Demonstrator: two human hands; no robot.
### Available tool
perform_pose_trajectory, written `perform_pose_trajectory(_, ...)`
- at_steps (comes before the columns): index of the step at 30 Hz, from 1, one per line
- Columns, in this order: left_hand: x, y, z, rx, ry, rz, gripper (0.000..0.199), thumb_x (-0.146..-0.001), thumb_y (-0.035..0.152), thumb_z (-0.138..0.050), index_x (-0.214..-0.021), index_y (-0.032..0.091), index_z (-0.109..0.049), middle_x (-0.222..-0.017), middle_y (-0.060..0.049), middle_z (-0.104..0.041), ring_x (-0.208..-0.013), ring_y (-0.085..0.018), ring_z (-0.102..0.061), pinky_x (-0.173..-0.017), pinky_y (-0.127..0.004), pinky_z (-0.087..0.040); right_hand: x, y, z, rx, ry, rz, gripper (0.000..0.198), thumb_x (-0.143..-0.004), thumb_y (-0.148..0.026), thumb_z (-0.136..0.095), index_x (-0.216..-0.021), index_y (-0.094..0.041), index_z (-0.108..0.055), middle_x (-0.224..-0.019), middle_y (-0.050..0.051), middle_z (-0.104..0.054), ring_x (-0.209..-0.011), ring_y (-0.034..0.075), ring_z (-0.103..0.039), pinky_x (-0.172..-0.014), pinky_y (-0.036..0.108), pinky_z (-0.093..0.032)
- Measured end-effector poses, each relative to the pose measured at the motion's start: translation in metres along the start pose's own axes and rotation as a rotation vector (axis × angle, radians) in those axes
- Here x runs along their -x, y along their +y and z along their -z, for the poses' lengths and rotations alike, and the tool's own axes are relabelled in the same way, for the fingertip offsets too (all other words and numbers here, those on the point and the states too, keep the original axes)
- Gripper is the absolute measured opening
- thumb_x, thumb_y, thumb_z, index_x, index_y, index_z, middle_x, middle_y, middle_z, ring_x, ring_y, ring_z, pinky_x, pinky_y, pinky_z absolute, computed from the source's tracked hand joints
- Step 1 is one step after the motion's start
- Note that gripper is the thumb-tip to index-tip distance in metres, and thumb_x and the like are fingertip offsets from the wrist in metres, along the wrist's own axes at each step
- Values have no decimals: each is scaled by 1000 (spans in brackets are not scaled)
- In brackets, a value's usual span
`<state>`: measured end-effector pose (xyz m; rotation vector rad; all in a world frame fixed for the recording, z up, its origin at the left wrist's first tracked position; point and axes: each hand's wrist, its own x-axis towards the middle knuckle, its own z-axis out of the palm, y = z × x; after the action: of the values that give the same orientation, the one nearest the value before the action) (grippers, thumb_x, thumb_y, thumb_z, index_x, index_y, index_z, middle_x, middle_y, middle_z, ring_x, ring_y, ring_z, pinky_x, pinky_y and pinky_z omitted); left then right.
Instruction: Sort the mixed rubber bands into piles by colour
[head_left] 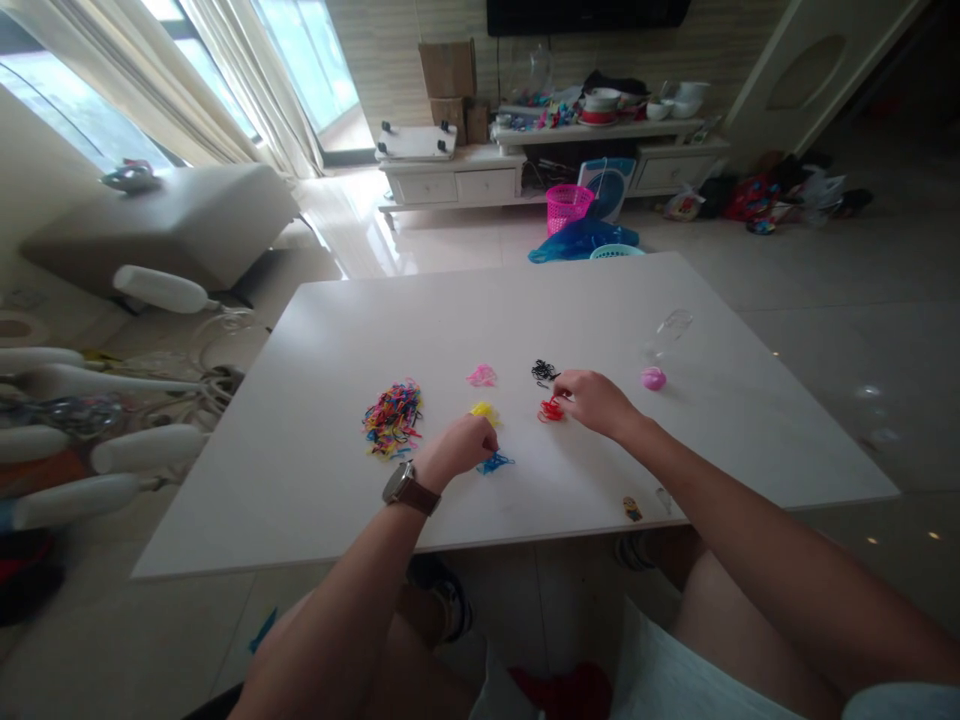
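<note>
Standing here, I'd judge the sorting by colour well short of finished: on the smooth white rectangular desk [405, 325], the tangled multicoloured heap of thin, rubbery-looking loops [394, 420] lies at nine o'clock, far bigger than the single-colour piles. Five of those are started around the desk's middle: a loose pale-pink pile [482, 375] at eleven, a wiry black pile [544, 373] at one, a glossy red pile [551, 409] at three, a bright blue pile [496, 464] at seven and a compact yellow pile [484, 411] at nine, inward of the mixed heap. The right hand [591, 399] has its fingertips drawn together at the red pile; I can't tell whether they pinch a loop. The left hand [459, 448] curls downward over the blue pile, its grip hidden from me. Further out at three sits a round, shiny pink ball [654, 379].
</note>
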<state>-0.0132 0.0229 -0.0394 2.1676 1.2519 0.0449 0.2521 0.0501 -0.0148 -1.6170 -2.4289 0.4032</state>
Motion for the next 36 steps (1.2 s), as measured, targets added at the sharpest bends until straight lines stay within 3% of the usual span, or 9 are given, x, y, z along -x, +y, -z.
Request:
perform_pose_trajectory(5, 5, 0, 0, -33, 4, 8, 31, -71, 3, -58, -85, 18, -81, -80, -6, -75, -73, -16, -66, -70, -25, -48, -2, 5, -4, 97, -100, -28, 16, -85, -14, -56, -80, -22, -69, -91, 3, -73, -79, 16, -62, -70, 26, -38)
perform_pose_trajectory(10, 11, -15, 15, -23, 71, 34, 22, -74, 11, -62, -85, 18, -79, -80, -6, -74, -72, -17, -65, -70, -26, -47, -5, 7, -9, 111, -143, -46, 14, -86, -17, -57, -80, -22, -70, -92, 3, -74, -82, 17, -65, -71, 26, -39)
perform_pose_trajectory(15, 31, -53, 51, 15, 222, 238, 20, -77, 25, -63, -87, 16, -77, -81, -5, -73, -73, -18, -65, -66, -26, -45, -5, 11, -11, 124, -150, -45, 15, -86, -19, -56, -81, -23, -69, -92, 3, -74, -79, 17, -64, -66, 27, -37)
perform_pose_trajectory(19, 54, -86, 68, 21, 331, 470, 24, -76, 33, -60, -79, 16, -76, -66, -2, -66, -67, -18, -60, -60, -26, -39, -4, 14, -10, 148, -155, -49, 15, -88, -21, -56, -81, -24, -69, -92, 2, -75, -80, 17, -65, -67, 27, -37)
perform_pose_trajectory(24, 68, -107, 63, 28, 351, 561, 25, -73, 35, -62, -78, 16, -77, -64, -2, -65, -66, -18, -59, -59, -26, -37, 1, 9, -4, 162, -157, -39, 17, -91, -29, -56, -83, -23, -69, -96, 3, -74, -84, 19, -66, -68, 28, -38)
perform_pose_trajectory(31, 64, -112, 45, 30, 354, 533, 17, -71, 24, -64, -81, 18, -77, -79, -5, -74, -74, -18, -65, -64, -25, -43, 18, -3, 7, 176, -129, 13, 24, -95, -35, -53, -78, -23, -66, -88, 3, -72, -82, 20, -65, -64, 29, -36)
perform_pose_trajectory(36, 62, -114, 39, 10, 332, 504, 18, -70, 21, -66, -85, 18, -77, -85, -6, -75, -80, -19, -67, -70, -26, -44, 29, 5, 8, 174, -130, 38, 19, -94, -32, -52, -88, -25, -69, -94, 2, -72, -83, 20, -66, -66, 29, -37)
